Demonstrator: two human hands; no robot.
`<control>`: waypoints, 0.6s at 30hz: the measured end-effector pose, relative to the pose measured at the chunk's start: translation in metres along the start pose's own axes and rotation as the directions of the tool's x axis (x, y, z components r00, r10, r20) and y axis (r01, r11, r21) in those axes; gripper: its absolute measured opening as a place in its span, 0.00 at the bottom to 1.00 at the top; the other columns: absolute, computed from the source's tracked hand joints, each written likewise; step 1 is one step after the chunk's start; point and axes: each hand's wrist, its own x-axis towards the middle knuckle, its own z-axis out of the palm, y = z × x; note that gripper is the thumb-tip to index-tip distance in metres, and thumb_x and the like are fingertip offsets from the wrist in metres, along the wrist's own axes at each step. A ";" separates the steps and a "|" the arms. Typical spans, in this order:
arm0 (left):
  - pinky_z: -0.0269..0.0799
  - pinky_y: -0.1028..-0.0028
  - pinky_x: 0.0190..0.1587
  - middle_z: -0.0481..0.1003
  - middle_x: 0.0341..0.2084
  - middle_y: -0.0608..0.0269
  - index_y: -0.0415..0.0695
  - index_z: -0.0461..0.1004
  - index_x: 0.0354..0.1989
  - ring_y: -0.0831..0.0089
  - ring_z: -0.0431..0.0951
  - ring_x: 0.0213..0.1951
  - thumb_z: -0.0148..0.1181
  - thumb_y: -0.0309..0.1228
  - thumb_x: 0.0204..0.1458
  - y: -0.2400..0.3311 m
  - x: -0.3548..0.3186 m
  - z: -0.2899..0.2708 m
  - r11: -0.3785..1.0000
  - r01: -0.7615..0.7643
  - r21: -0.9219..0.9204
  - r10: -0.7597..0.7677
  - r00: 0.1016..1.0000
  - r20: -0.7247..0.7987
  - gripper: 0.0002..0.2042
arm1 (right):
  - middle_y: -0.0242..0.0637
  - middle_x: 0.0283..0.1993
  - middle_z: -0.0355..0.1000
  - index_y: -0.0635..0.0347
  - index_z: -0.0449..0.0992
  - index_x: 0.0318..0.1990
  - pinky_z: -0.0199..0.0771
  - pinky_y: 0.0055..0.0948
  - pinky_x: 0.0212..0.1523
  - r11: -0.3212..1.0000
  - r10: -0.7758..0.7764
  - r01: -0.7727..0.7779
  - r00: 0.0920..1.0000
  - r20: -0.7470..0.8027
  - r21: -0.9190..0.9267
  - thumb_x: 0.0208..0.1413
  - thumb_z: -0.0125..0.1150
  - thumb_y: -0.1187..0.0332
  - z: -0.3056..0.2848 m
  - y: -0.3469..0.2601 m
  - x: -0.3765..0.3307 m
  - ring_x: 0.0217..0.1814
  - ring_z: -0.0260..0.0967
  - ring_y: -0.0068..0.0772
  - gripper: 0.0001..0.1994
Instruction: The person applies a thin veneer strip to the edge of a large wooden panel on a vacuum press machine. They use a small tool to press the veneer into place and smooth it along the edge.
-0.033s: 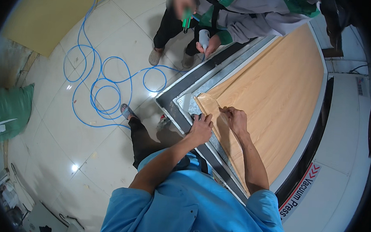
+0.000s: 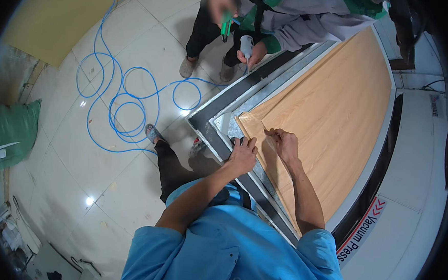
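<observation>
A wood-grain sheet [image 2: 333,116] covers a panel lying on the press bed, folded over at its near-left corner. My right hand [image 2: 285,146] is at this corner, fingers pinched together over the sheet. Whatever is between the fingertips is too small to name. To its left, my left hand [image 2: 243,155] rests at the metal border of the bed with its fingers bent. A small dark object [image 2: 238,140] shows at the fingertips of that hand; its kind is unclear.
Across the bed, a co-worker's hand [image 2: 256,53] holds a white-and-grey bottle-shaped tool [image 2: 246,46]. A black-edged frame [image 2: 211,119] borders the bed. Blue hose [image 2: 114,102] lies coiled on the tiled floor. A green sack [image 2: 9,132] stands at far left.
</observation>
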 end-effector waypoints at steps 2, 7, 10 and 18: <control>0.56 0.49 0.55 0.59 0.62 0.54 0.41 0.69 0.55 0.57 0.60 0.60 0.54 0.44 0.53 -0.002 0.001 0.001 1.000 -0.014 -0.011 0.014 0.999 -0.033 0.25 | 0.42 0.37 0.78 0.60 0.80 0.39 0.75 0.36 0.40 1.000 -0.007 0.007 1.000 -0.020 0.009 0.53 0.52 0.77 0.004 0.003 0.004 0.38 0.76 0.46 0.10; 0.55 0.50 0.58 0.61 0.61 0.49 0.35 0.69 0.53 0.57 0.60 0.60 0.56 0.42 0.51 -0.008 0.008 0.009 0.998 -0.053 0.028 0.056 0.988 -0.140 0.26 | 0.47 0.35 0.77 0.62 0.79 0.39 0.74 0.39 0.38 0.994 -0.079 0.089 0.987 -0.143 0.070 0.55 0.52 0.76 0.013 0.008 0.007 0.36 0.75 0.49 0.09; 0.54 0.51 0.59 0.63 0.60 0.46 0.32 0.69 0.53 0.57 0.60 0.61 0.56 0.42 0.51 -0.009 0.011 0.013 0.998 -0.062 0.011 0.063 0.986 -0.153 0.27 | 0.48 0.34 0.77 0.62 0.79 0.38 0.74 0.40 0.36 0.990 -0.120 0.132 0.976 -0.181 0.053 0.55 0.53 0.75 0.015 0.008 0.008 0.35 0.75 0.50 0.08; 0.52 0.52 0.61 0.63 0.60 0.43 0.30 0.68 0.53 0.55 0.60 0.62 0.55 0.41 0.51 -0.009 0.011 0.016 0.998 -0.064 -0.020 0.059 0.982 -0.180 0.27 | 0.47 0.35 0.77 0.62 0.79 0.38 0.74 0.39 0.36 0.989 -0.124 0.137 0.977 -0.173 0.065 0.56 0.53 0.74 0.018 0.008 0.015 0.35 0.75 0.50 0.08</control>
